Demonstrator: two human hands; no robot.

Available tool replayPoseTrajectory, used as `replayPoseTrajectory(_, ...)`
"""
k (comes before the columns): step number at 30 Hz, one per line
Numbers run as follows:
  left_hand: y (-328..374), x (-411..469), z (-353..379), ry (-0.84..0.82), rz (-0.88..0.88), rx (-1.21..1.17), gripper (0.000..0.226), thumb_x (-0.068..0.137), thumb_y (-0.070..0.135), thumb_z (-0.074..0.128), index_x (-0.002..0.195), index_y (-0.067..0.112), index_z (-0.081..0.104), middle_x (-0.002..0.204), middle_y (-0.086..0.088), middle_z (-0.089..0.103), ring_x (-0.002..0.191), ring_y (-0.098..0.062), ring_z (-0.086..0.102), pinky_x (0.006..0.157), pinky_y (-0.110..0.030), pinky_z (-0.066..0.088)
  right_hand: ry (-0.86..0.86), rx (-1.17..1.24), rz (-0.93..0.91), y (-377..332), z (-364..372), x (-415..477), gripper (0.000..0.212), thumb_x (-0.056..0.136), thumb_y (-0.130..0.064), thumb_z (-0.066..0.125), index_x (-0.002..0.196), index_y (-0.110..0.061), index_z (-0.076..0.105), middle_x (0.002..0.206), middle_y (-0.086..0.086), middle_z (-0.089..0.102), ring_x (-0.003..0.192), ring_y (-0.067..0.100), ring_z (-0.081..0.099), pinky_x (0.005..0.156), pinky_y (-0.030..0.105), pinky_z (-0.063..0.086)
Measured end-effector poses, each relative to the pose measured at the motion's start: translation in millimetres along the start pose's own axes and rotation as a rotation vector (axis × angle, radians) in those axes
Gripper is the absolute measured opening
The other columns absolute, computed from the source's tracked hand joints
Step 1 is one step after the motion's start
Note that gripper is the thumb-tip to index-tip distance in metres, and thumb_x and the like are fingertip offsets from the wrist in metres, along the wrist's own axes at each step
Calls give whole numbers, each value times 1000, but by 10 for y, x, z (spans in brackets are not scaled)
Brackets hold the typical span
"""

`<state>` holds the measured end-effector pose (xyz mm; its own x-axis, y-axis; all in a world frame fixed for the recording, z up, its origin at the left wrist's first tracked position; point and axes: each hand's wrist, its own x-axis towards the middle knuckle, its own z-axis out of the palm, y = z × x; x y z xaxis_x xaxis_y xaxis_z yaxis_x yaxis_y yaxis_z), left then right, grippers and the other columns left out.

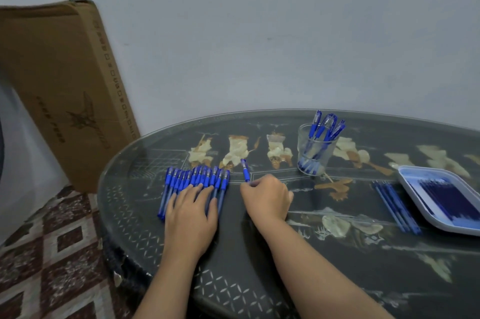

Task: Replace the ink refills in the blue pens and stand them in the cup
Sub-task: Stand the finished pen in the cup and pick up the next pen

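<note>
— How close to the edge is all that?

— The row of pens [197, 176] lies left of centre, its near ends not far from the table's [324, 253] curved left rim. The tray [418, 189] sits far right and is cut off by the frame's right side.

— Any open room?

— Yes. There is bare top between the right hand [267, 199] and the cup [313, 152], and more between that hand and the loose refills [397, 207]. The lower middle, around the forearms, is open too.

— What are the hands doing?

— The left hand [191, 211] lies flat on the row, fingers straight and spread. The right hand's fingers are curled, pinching the low end of one pen [244, 169], which points up the frame just right of the row.

— Count them for me.

— One pen is held. The row has about a dozen; they overlap, so I can't be exact. I make out at least four cup pens [324, 126], standing caps up. Roughly four or five loose refills lie side by side, just left of the tray. The tray refills [441, 196] are a dark pile, too blurred to count. One cup, one tray.

— And off the table?

— One box [65, 85] leans on the wall, upper left, near the table's left rim. A patterned rug [52, 253] is at lower left.
</note>
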<state>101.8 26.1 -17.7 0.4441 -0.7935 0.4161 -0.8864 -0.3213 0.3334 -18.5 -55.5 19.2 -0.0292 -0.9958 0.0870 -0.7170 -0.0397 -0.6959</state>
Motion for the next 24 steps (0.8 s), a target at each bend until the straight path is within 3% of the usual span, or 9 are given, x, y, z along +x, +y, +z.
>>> replayPoseTrajectory(4,-16,10,-41,66,52,12,39,86,35,49,114,17,70,117,0,69,116,-23,60,106,-47,36,34,69,-55,294,-408,41,9,85,-33,61,86,-28,68,90,-8,70,101,19,57,88,34,32)
replayPoseTrajectory(11,298,47,-117,161,23,-65,38,83,25,55,116,12,68,119,-9,68,120,-30,57,105,-50,35,160,3,-154,1119,-1062,59,5,87,-25,66,89,-27,69,86,-14,62,98,20,54,77,32,26)
replayPoseTrajectory(14,786,80,-102,88,52,-194,33,91,20,62,124,20,63,130,-3,62,130,-25,48,112,-49,28,192,-35,-178,1415,-1252,80,6,86,-22,68,90,-27,70,90,-8,66,98,23,56,81,34,29)
replayPoseTrajectory(17,1279,23,-21,-30,51,-437,35,93,23,59,128,28,59,133,2,58,130,-18,46,113,-49,30,196,-67,-218,1589,-1381,127,8,89,-22,66,91,-30,68,85,-15,59,98,16,54,81,30,22)
replayPoseTrajectory(21,1660,-151,150,-154,7,-672,28,95,25,57,121,36,62,122,16,61,115,2,49,98,-22,36,165,19,-326,1720,-1411,195,15,89,-16,65,89,-31,64,87,-20,55,94,14,53,82,33,30)
replayPoseTrajectory(24,1734,-224,247,-195,-46,-765,22,95,29,58,111,42,65,112,20,65,108,3,55,83,-10,37,149,99,-410,1793,-1361,219,17,89,-11,64,90,-28,63,89,-19,55,90,12,52,84,39,43)
